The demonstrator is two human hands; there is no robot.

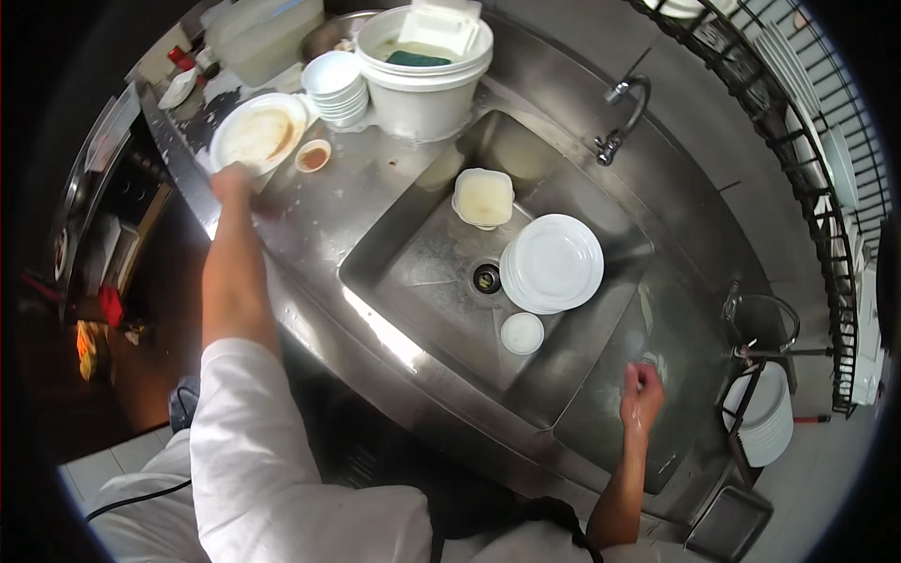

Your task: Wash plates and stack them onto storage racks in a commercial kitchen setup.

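On the left counter, my left hand (234,180) grips the near rim of a soiled white oval plate (257,134) with brown sauce smears; part of the fingers is hard to make out. A small sauce cup (313,155) stands beside that plate, and a stack of white bowls (335,88) is just behind. My right hand (642,397), wet and loosely curled, hangs over the water-filled right basin (605,415); nothing shows in it. In the left sink basin (415,302) are a stack of white plates (556,262), a small white bowl (522,333) and a squarish container (484,198).
A white bucket (422,98) holding a green scouring pad stands behind the sink. Two taps, the far one (623,119) and the right one (764,327), reach over the basins. A black wire rack (795,141) with dishes runs along the right. More plates (760,415) stand at lower right.
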